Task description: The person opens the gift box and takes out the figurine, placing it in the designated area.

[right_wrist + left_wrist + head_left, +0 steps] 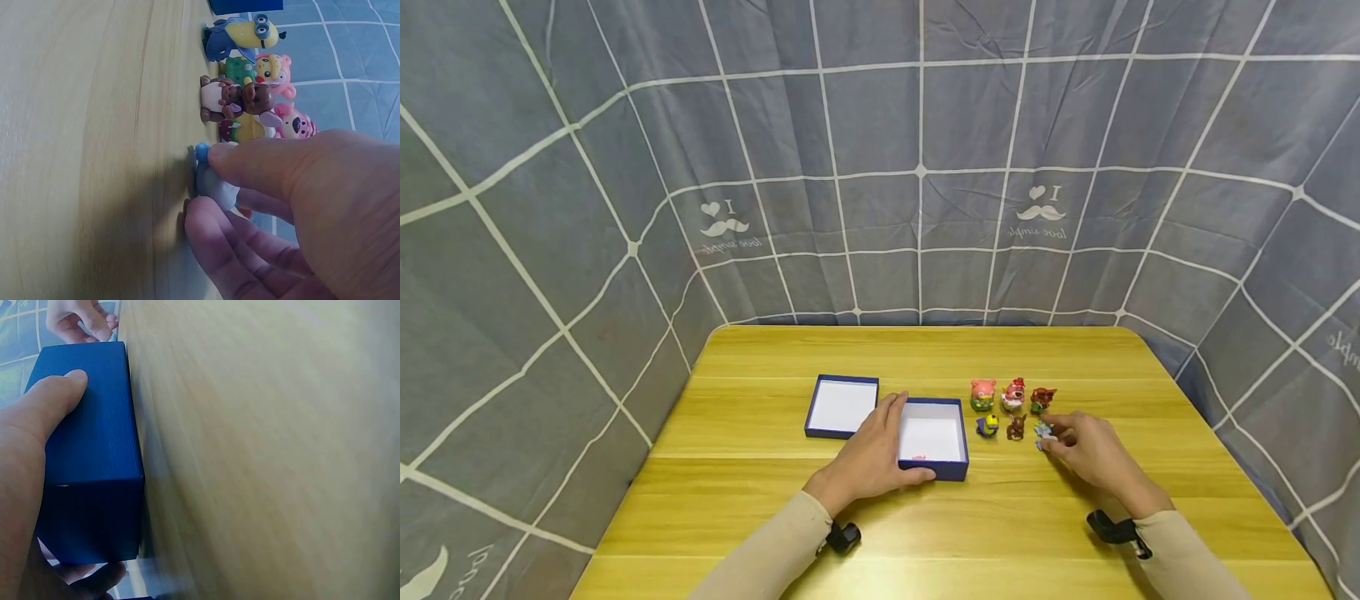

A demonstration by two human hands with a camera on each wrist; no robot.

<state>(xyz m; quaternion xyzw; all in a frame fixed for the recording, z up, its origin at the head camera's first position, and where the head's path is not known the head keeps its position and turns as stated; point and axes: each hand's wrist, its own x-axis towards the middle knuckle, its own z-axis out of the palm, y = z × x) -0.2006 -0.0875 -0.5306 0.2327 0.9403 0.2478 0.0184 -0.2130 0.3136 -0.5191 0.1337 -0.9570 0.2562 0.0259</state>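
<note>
My left hand [868,454] holds a dark blue box [951,472] with a white inside, its thumb along the front wall and its fingers at the left side. Something small and pink [920,457] shows inside by the front wall. On the right, my right hand [1093,454] pinches a small blue-grey figurine [215,186] between thumb and fingers, at the tabletop; the fingers hide much of it. Just left of that hand stand a brown figurine [1016,427] and a yellow-and-blue minion figurine [988,427].
Behind them are a pink bear figurine [982,395], a pink-and-red figurine [1012,395] and a reddish-brown figurine [1042,400]. The box lid [842,406], white side up, lies left of the box on the wooden table [760,500]. A grey checked curtain [880,217] surrounds the table.
</note>
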